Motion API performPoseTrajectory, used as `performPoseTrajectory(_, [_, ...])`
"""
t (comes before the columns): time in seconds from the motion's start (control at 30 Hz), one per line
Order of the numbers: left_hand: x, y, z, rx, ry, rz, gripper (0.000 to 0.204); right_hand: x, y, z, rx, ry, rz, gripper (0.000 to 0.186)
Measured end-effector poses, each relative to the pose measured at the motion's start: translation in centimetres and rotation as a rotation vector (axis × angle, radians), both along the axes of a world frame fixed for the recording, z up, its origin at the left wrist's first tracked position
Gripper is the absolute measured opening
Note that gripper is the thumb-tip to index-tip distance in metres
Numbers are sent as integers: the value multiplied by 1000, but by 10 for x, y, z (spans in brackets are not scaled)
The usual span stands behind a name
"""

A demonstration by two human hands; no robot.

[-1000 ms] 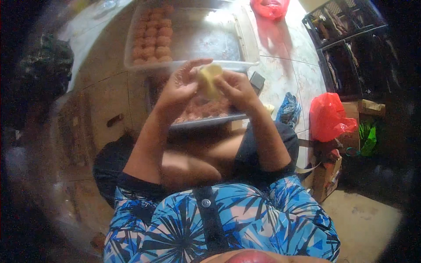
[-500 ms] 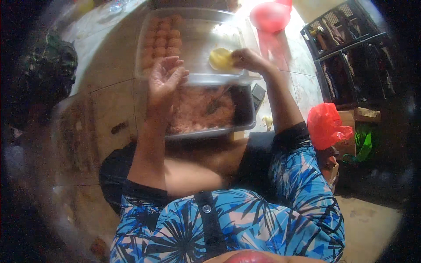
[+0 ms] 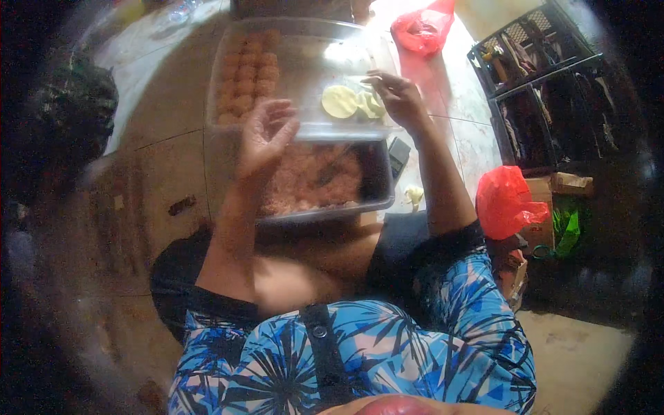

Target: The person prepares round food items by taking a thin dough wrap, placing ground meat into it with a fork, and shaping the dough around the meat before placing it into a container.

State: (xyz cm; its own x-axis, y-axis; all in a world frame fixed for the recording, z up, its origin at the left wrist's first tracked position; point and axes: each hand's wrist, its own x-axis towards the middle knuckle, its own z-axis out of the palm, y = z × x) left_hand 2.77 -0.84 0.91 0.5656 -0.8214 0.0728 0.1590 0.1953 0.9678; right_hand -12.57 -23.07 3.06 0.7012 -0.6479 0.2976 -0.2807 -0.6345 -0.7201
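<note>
A clear plastic tub point(image 3: 304, 26) holds rows of orange-brown lumps point(image 3: 245, 79) on its left side. A flat, round pale-yellow disc point(image 3: 339, 102) lies toward the tub's right, beside another pale-yellow piece point(image 3: 372, 104) with an uneven outline. My right hand point(image 3: 400, 102) is raised over the tub's right side, fingertips together; a thin pale edge shows at them, too blurred to name. My left hand point(image 3: 268, 131) hovers near the lumps at the tub's near edge, fingers loosely curled and apart, holding nothing. Nearer me, a dark tray point(image 3: 377, 169) contains crumbly pinkish-orange mixture point(image 3: 315, 174).
Right of the tray lie a grey device point(image 3: 398, 155) and a small pale scrap point(image 3: 413, 196). Red plastic bags rest at the far right point(image 3: 422, 31) and by my right elbow point(image 3: 508, 200). Black crates point(image 3: 546, 90) and a cardboard box point(image 3: 541, 211) stand farther right.
My right hand has moved up and right from the yellow disc it held, which now lies in the tub. My left hand has shifted slightly, its fingers more curled.
</note>
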Motion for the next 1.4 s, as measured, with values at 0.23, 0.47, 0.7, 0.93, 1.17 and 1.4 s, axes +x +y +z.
performPoseTrajectory(0.23, [-28, -1, -5, -58, -131, -289, 40, -13, 108, 14, 394, 34, 285, 37])
performPoseTrajectory(0.47, [3, 7, -10, -57, -43, -2, 10, -36, 88, -47, 212, 653, 135, 24])
performPoseTrajectory(0.7, [10, -1, -17, -148, 311, 82, 26, -42, 52, -142, -287, 729, 163, 29])
performPoseTrajectory(0.93, [18, 14, -5, -194, 230, 14, 36, -23, 61, -131, -648, 747, 325, 25])
performPoseTrajectory(1.17, [11, -3, -13, -227, 477, 63, 43, -45, 86, -102, -258, 941, 409, 21])
performPoseTrajectory(1.4, [19, -2, -38, -265, 645, -57, 35, -38, 94, -69, -365, 930, 198, 14])
